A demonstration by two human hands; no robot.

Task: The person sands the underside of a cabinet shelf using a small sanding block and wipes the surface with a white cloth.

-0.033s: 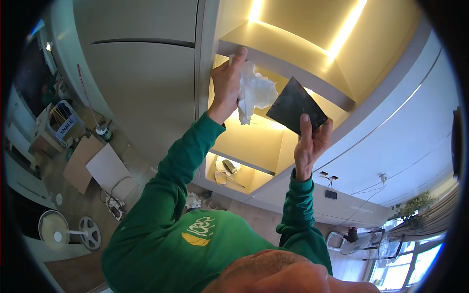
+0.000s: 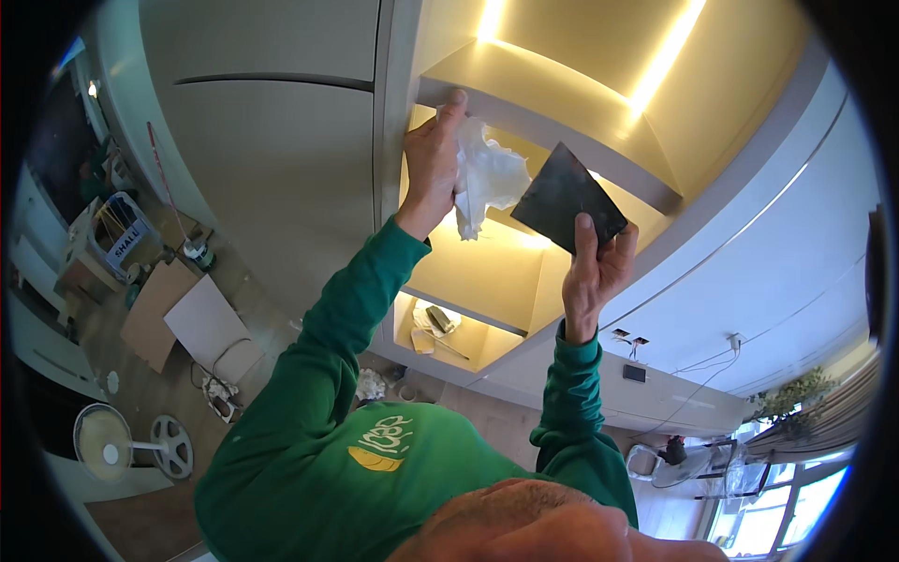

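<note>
My left hand [image 2: 431,169] is raised in front of the lit cabinet, closed on a crumpled white cloth or paper wipe [image 2: 492,178] that hangs down on its right side. The thumb points up near the front edge of a shelf [image 2: 552,131]. To the right, my right hand [image 2: 596,272] pinches a thin, dark, square sheet [image 2: 569,199] by its lower edge, thumb on the side facing me. The sheet is tilted, one corner up, close to the wipe with a small gap between them. Its far side and most of my right fingers are hidden.
A lower lit compartment [image 2: 496,352] holds a small dark block [image 2: 438,318] on something white. Tall flat cabinet doors [image 2: 272,159] stand left. Boards [image 2: 211,318], a fan [image 2: 105,445] and a bin [image 2: 122,234] are on the left floor. Loose wires [image 2: 637,347] poke from the right wall.
My left hand and the wipe have shifted very slightly left. The dark sheet sits a touch higher in my right hand's grip. Nothing has been let go.
</note>
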